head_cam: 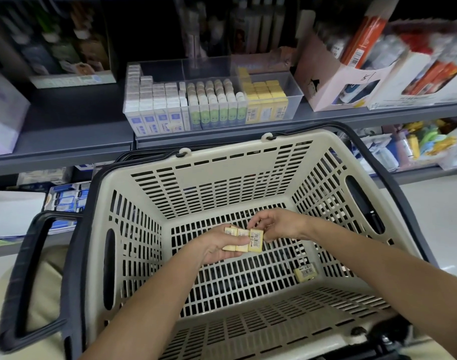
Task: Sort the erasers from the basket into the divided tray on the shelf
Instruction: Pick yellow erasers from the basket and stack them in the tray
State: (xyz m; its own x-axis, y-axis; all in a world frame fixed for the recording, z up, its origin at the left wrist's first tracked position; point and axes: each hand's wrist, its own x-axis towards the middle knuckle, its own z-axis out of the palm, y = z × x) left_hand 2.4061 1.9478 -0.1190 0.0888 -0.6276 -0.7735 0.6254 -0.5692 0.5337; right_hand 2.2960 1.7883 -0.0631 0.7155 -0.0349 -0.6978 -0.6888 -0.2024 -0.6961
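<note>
Inside the beige slotted basket [154,201], my left hand [214,252] holds a row of three yellow erasers [244,240] with barcode labels. My right hand [279,224] pinches the rightmost one of that row from above. One more yellow eraser [304,272] lies alone on the basket floor at the right. On the grey shelf behind stands the clear divided tray [296,93]. Its left section holds white-and-blue erasers [154,110], the middle holds green-sleeved ones [217,105], and the right holds yellow erasers [265,102].
The basket's dark handles [22,276] fold out at left and right. A pink cardboard display box [334,81] stands right of the tray, and a dark box of packaged goods [66,48] left of it. Lower shelves hold more stationery [417,146].
</note>
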